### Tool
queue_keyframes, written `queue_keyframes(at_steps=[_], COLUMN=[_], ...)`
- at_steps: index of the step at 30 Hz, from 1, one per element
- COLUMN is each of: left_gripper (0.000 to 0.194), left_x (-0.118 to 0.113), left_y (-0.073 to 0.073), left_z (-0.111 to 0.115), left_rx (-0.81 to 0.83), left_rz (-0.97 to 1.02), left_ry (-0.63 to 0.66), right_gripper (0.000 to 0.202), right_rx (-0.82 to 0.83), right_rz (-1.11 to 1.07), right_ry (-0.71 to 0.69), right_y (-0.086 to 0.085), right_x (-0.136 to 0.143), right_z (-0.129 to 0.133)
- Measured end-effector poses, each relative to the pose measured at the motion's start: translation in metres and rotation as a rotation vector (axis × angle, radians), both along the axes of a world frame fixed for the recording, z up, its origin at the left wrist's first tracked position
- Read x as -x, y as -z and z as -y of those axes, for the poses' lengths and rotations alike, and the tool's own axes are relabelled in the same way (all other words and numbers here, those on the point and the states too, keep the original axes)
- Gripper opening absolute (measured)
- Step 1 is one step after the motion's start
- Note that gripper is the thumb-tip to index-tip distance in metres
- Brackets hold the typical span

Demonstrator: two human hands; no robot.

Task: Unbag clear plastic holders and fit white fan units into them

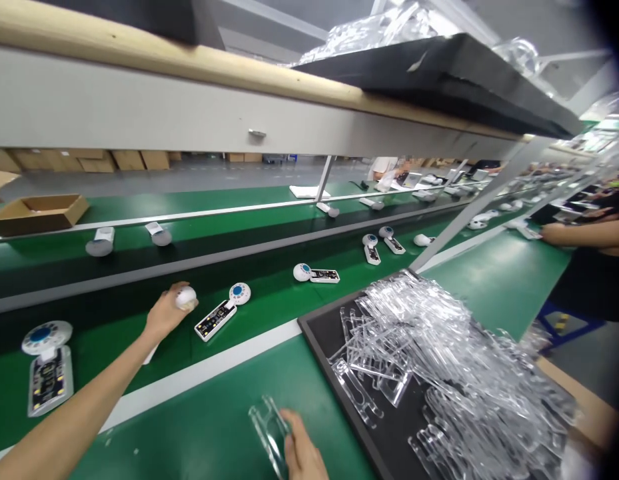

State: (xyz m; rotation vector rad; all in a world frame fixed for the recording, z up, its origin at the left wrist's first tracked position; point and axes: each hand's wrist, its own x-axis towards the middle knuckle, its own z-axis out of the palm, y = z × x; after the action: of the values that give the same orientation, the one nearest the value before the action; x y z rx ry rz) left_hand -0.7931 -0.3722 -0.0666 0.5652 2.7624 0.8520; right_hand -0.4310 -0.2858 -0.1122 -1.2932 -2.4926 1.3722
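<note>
My left hand [165,312] reaches over the green conveyor belt, its fingers closed on the round head of a white device [186,297]. The rest of that device is mostly hidden behind my wrist. Low in the view, above the green worktop, my right hand [304,450] grips a clear plastic cover [270,433] with a long slot. Beside my left hand lies a device [216,320] with a bare circuit board and a blue-centred round head. Another device [50,380] of this kind, fitted with a clear cover, rests at the far left.
A black tray [334,393] heaped with clear plastic covers [439,347] stands to the right. More devices [324,275] lie along the belt. A shelf beam [214,100] crosses overhead, with a slanted post [464,207] at right. A co-worker's arm [584,235] is at the right.
</note>
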Motion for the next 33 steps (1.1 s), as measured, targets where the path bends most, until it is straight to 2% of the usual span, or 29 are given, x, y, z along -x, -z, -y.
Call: queue_keyframes(at_steps=[2, 4, 6, 9, 12, 17, 20, 22, 24, 26, 28, 30, 32, 33], left_gripper=[0.061, 0.061, 0.056, 0.051, 0.058, 0.073, 0.076, 0.077, 0.076, 0.068, 0.056, 0.047, 0.045, 0.046], left_x=[-0.016, -0.044, -0.079, -0.125, -0.152, -0.16, -0.161, -0.166, -0.172, -0.177, -0.178, -0.178, -0.182, -0.184], left_y=[-0.023, -0.044, -0.061, -0.076, -0.085, -0.099, -0.1, -0.095, -0.086, -0.074, -0.06, -0.047, -0.034, -0.028], left_z=[0.019, 0.032, 0.037, 0.033, 0.028, 0.031, 0.035, 0.039, 0.045, 0.053, 0.059, 0.061, 0.058, 0.056], left_rx=[-0.289, -0.713, -1.067, -1.281, -1.372, -1.356, -1.282, -1.19, -1.025, -0.835, -0.704, -0.668, -0.681, -0.69], left_rz=[0.12, 0.392, 0.663, 0.829, 0.874, 0.846, 0.784, 0.723, 0.698, 0.731, 0.727, 0.648, 0.577, 0.569], left_ry=[-0.047, -0.121, -0.197, -0.27, -0.252, -0.222, -0.185, -0.156, -0.129, -0.126, -0.143, -0.136, -0.081, -0.056], right_gripper=[0.04, 0.05, 0.059, 0.055, 0.053, 0.053, 0.058, 0.06, 0.062, 0.066, 0.065, 0.051, 0.031, 0.036], right_rx=[0.134, 0.209, 0.196, 0.079, 0.004, -0.129, -0.031, 0.033, -0.007, -0.064, -0.048, 0.02, 0.109, 0.15], right_rz=[-0.138, -0.234, -0.307, -0.356, -0.342, -0.367, -0.421, -0.455, -0.48, -0.475, -0.449, -0.445, -0.456, -0.459], right_ry=[0.027, -0.041, -0.13, -0.199, -0.246, -0.244, -0.304, -0.318, -0.301, -0.323, -0.357, -0.245, 0.014, 0.145], right_y=[-0.027, -0.055, -0.079, -0.104, -0.116, -0.112, -0.107, -0.108, -0.113, -0.119, -0.122, -0.118, -0.108, -0.102], right_x=[0.014, 0.036, 0.06, 0.087, 0.095, 0.085, 0.078, 0.073, 0.068, 0.062, 0.061, 0.066, 0.078, 0.084], right_z=[-0.008, -0.008, 0.0, 0.022, 0.042, 0.057, 0.057, 0.055, 0.053, 0.05, 0.048, 0.044, 0.039, 0.036])
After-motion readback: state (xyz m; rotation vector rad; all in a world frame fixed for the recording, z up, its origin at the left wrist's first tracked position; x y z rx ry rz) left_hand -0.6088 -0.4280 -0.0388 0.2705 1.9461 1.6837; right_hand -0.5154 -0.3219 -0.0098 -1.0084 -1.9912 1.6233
